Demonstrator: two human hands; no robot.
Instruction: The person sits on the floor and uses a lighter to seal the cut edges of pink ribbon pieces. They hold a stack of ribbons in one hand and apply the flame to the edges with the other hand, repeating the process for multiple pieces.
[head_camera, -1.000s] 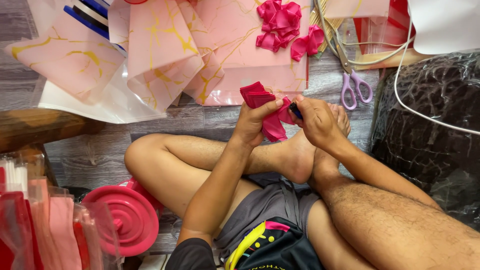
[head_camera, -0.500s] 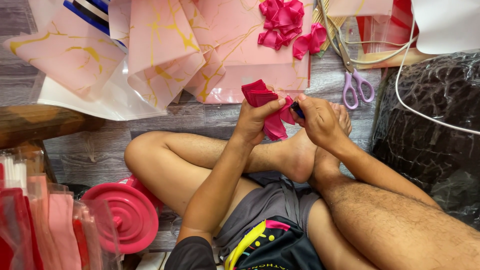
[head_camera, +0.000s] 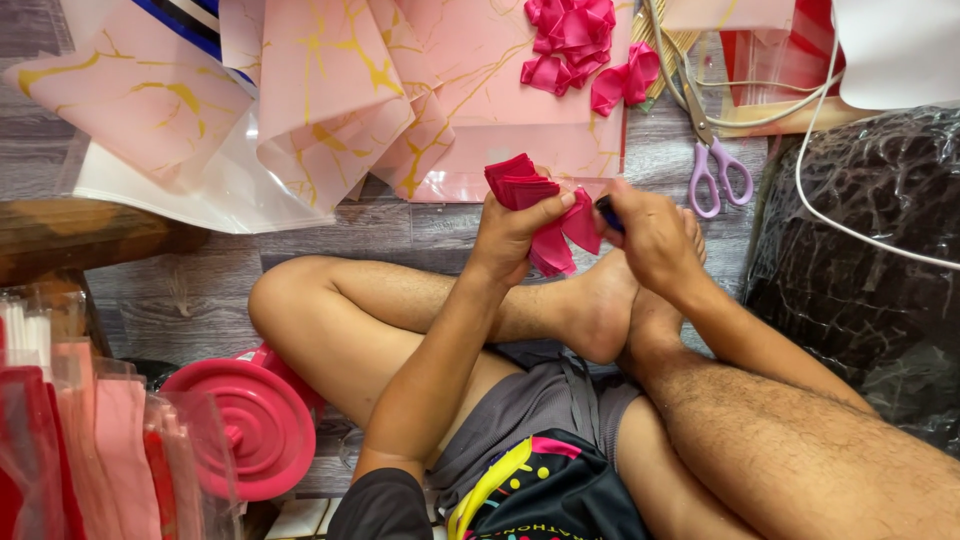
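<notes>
Two bare hands meet just above the person's crossed ankles, over a grey wood-plank floor (head_camera: 200, 280). Nearest the camera, at the lower left, stand a pink ribbon spool (head_camera: 245, 425) and clear sleeves of pink and red sheets (head_camera: 90, 450). Beyond the bent legs, the left hand (head_camera: 510, 235) is closed around a folded stack of red ribbon (head_camera: 525, 185), thumb pressing the folds together so they fan out above the fist, with loose ends hanging below toward the foot. The right hand (head_camera: 650, 235) is curled shut on a small dark tool (head_camera: 608, 213), whose tip sits right at the pinched middle of the ribbon; what kind of tool it is cannot be told.

By the look of it, the step in hand is fastening or cutting the folded ribbon at its waist. Any further move there would call for a firm left-hand pinch, so the layers stay aligned, and a careful tool tip close to the thumb.

Farther off lie lilac-handled scissors (head_camera: 715, 175), pink marbled paper sheets (head_camera: 330, 100), a cluster of finished pink bows (head_camera: 580, 40), and a white cord (head_camera: 830, 100) running past a dark plastic-wrapped bundle (head_camera: 860, 260).
</notes>
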